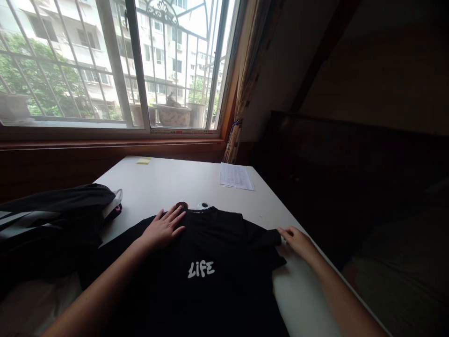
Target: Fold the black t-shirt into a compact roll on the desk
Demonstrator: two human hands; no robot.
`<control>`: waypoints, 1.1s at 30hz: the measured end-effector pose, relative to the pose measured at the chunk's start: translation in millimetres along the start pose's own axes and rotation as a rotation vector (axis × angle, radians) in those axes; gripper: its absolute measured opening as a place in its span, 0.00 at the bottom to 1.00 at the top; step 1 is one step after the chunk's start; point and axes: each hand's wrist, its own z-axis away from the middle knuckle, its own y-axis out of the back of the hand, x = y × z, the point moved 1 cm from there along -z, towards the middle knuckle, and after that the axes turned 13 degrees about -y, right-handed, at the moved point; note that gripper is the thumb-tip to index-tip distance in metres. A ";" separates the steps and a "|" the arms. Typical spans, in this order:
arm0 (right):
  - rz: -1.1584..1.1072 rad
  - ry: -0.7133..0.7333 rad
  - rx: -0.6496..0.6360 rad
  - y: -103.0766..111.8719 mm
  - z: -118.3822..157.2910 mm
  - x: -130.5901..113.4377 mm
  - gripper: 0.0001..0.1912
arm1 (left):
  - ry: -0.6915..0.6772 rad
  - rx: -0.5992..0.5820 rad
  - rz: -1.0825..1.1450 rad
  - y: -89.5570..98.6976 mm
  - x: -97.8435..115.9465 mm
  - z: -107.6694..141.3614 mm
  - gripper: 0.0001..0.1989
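A black T-shirt (224,243) with white "LIFE" lettering lies spread over the near part of the white table (175,180), its collar toward the window. My left hand (164,227) rests flat on the shirt beside the collar, fingers spread. At the end of the sleeve on the right, my right hand (293,238) pinches the cloth between thumb and fingers. Just past the collar sit a brown round object (182,204) and a white round object with a dark centre (203,205), both partly covered by the shirt or hand.
A pile of dark clothes (52,220) lies on the left. Toward the back of the table are printed sheets (236,176) and a yellow sticky note (143,160). Behind it are a barred window (175,70) and a tied curtain (242,93). The table's right edge runs close to my right arm.
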 end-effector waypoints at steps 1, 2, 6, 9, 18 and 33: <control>0.026 -0.019 -0.083 2.1 6.1 3.5 0.24 | 0.002 -0.001 0.000 0.6 0.6 0.1 0.33; 0.047 -0.035 -0.181 3.5 12.7 6.0 0.25 | 0.005 -0.004 0.002 1.4 1.3 0.0 0.33; -0.019 -0.019 -0.371 5.3 37.5 3.9 0.27 | 0.016 -0.024 0.006 4.8 4.3 -0.6 0.33; -0.142 0.038 -0.302 1.8 46.2 -3.7 0.27 | 0.014 -0.032 0.002 5.7 5.2 -0.7 0.33; -0.386 0.007 -0.201 -14.1 44.9 -5.9 0.19 | 0.011 -0.038 -0.008 4.4 3.6 -0.4 0.33; -0.274 -0.119 -0.289 -12.6 94.8 7.3 0.36 | -0.351 0.044 -0.037 50.3 67.7 -60.7 0.21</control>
